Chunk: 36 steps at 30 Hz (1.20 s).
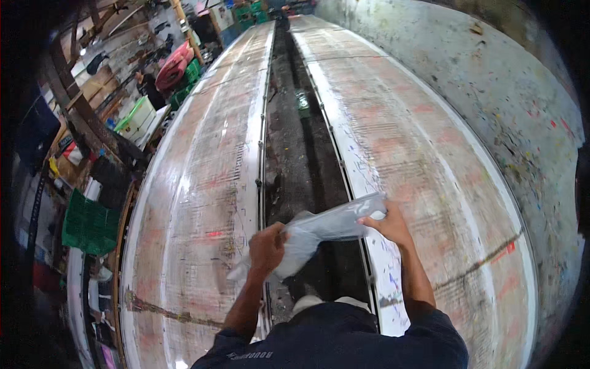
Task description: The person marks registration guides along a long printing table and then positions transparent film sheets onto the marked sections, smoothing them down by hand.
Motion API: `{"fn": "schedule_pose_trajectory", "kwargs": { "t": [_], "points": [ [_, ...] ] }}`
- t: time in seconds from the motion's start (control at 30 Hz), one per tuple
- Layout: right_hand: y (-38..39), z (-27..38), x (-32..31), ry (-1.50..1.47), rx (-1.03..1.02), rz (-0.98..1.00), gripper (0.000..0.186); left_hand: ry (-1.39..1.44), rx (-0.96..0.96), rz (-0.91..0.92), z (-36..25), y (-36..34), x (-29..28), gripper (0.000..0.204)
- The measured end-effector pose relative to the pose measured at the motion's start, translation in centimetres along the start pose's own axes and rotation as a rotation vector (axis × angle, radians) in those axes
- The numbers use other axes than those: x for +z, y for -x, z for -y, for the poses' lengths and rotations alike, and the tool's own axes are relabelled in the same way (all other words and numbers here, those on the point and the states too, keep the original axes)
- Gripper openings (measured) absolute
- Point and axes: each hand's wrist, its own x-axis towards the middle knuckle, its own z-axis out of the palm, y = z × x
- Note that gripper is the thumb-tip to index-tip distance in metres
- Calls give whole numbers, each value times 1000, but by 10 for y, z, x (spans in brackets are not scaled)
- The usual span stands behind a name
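Observation:
A clear, crumpled plastic sheet or bag (326,225) stretches between my two hands, above the dark gap that divides the two long tables. My left hand (267,247) is closed in a fist on its left part, and a loose end hangs below and to the left of that fist. At the other end, my right hand (388,222) pinches the plastic between thumb and fingers near the inner edge of the right table. Whether anything lies inside the plastic I cannot make out.
A long paint-stained table (203,184) runs away on the left, and a matching table (399,135) on the right. Between them lies a dark narrow aisle (295,147). A green crate (91,222) stands beyond the left table; a paint-spattered wall (491,92) borders the right one.

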Motion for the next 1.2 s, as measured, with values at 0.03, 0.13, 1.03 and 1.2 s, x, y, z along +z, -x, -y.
{"fn": "schedule_pose_trajectory", "kwargs": {
  "t": [0.03,0.13,1.03,1.2],
  "points": [
    [-34,-13,4,-21,32,57,38,-45,-36,-41,13,-26,3,16],
    [-137,-36,18,-24,-26,132,29,-53,-57,-66,42,-109,-3,17],
    [-982,-165,-14,765,-667,-360,39,129,-500,167,415,-881,352,73],
    [-1157,-196,7,752,-643,-302,34,1555,-1066,505,430,-1023,334,111]
  ]
}}
